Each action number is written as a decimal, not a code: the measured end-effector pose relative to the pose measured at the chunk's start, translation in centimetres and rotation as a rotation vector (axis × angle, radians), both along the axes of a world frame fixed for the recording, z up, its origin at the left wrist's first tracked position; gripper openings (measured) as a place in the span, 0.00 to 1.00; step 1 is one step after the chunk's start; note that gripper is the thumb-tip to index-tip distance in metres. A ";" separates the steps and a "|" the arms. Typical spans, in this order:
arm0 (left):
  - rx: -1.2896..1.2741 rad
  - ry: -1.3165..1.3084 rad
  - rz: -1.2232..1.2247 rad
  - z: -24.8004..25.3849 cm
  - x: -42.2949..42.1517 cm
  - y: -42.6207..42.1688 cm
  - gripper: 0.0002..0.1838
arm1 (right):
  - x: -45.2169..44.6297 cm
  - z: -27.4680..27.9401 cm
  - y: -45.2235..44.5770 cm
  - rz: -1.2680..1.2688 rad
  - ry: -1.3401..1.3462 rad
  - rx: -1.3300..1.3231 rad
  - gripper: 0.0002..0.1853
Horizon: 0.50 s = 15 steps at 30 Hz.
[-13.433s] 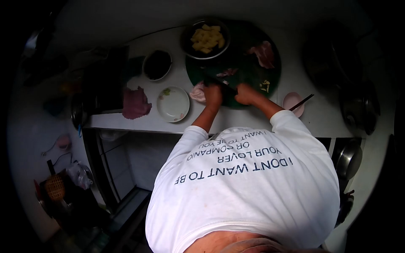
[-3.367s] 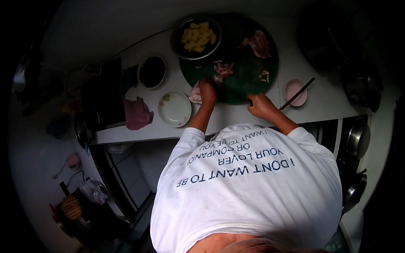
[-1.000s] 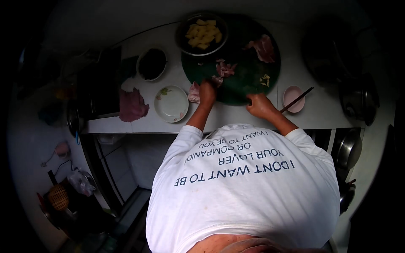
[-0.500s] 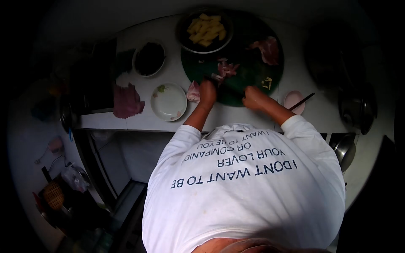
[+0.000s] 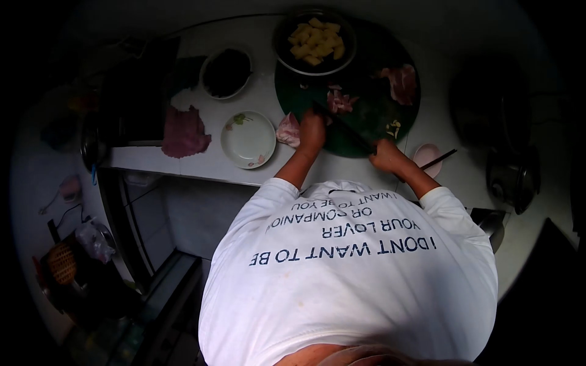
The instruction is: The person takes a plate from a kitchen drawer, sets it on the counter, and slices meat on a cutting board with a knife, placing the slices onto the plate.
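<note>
Saw nearest, at six o'clock from a round green board (image 5: 375,104), a white shirt (image 5: 348,287) of smooth, softly creased cloth, printed with dark capitals. Noted far out at eight o'clock, low in the dimness, an orange woven basket (image 5: 62,263) beside a crumpled clear plastic bag (image 5: 94,241). Found the bench (image 5: 262,91) pale and flat, with dark gaps beneath its front edge.

Saw the right hand (image 5: 386,155) at five o'clock, by the board's rim, fingers folded round the handle of a dark, straight knife (image 5: 348,130) slanting toward ten o'clock. Saw the left hand (image 5: 313,129) between seven and eight, bent against a soft, pale-pink lump of meat (image 5: 287,130) at the rim; could not tell its grip as pinching or merely pressing. Noted around it a round, glossy, flower-marked plate (image 5: 249,143) at eight and, beyond, a ragged mauve cloth (image 5: 186,131); between four and five, a pink bowl (image 5: 425,160) with slender chopsticks (image 5: 441,158) across it.

Made out near the board's middle small moist meat pieces (image 5: 343,102), pale slivers (image 5: 393,128) at four, a limp meat slab (image 5: 401,84) at three. Saw at eleven a round metal-rimmed bowl (image 5: 314,74) of blocky yellow chunks (image 5: 316,43); farthest, at twelve, a shadowed wall (image 5: 213,12).
</note>
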State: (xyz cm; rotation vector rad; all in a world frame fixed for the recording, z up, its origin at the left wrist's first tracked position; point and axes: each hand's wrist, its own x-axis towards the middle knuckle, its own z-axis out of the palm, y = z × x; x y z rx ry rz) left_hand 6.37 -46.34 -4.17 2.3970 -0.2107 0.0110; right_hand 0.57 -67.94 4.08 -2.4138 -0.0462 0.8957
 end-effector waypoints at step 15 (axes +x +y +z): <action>-0.035 -0.021 -0.139 -1.4 -1.0 0.7 0.10 | 1.0 -1.3 2.7 -0.019 -0.059 -0.053 0.16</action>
